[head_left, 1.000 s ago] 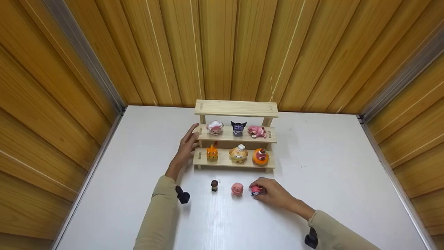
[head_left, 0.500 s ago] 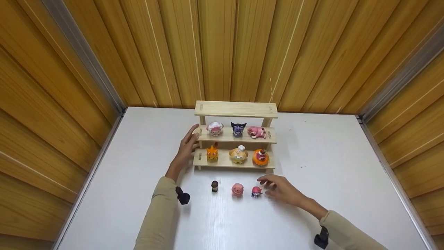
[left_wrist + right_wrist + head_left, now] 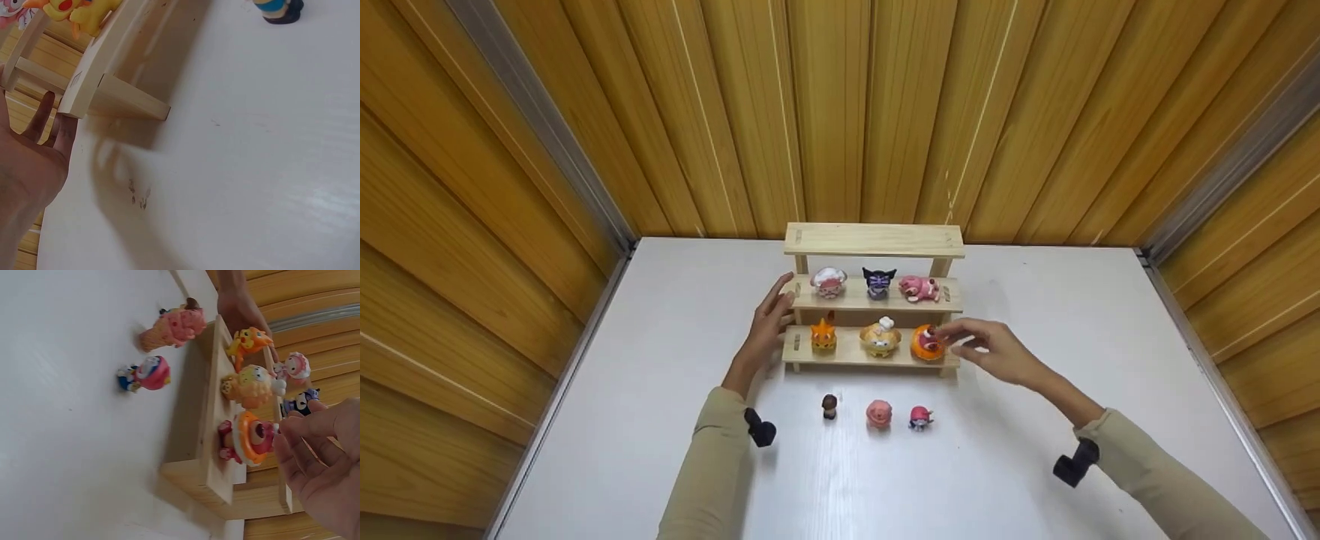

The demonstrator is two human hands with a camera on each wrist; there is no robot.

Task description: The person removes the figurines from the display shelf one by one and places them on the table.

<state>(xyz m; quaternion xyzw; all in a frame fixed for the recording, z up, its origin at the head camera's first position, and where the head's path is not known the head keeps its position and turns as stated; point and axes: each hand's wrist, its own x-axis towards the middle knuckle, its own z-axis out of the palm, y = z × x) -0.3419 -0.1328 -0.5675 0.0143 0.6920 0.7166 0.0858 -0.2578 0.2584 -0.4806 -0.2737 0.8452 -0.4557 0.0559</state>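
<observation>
A three-tier wooden display stand [image 3: 877,238] stands at the back of the white table. My left hand [image 3: 765,328] is at its left end, fingers extended against the ends of the boards. On the lowest tier, my right hand [image 3: 997,351] has its fingertips right at the head of a bear figurine in an orange ring [image 3: 924,345], thumb and fingers apart. Left of that sit a tan puppy figurine with a white chef hat [image 3: 880,339] and an orange figurine with pointed ears [image 3: 823,337]. The right wrist view shows the right hand's fingers [image 3: 289,455] loosely bent beside the ringed bear.
On the middle tier sit a white-capped figurine [image 3: 829,283], a black-eared purple figurine [image 3: 878,283] and a pink lying bear [image 3: 919,289]. Before the stand are a small brown-haired figurine [image 3: 829,406], a pink figurine [image 3: 879,414] and a red-hooded figurine [image 3: 920,418]. Wood-look walls surround the table.
My right hand has let go of the red-hooded figurine on the table and moved up and back to the ringed bear on the lowest tier. My left hand stays at the stand.
</observation>
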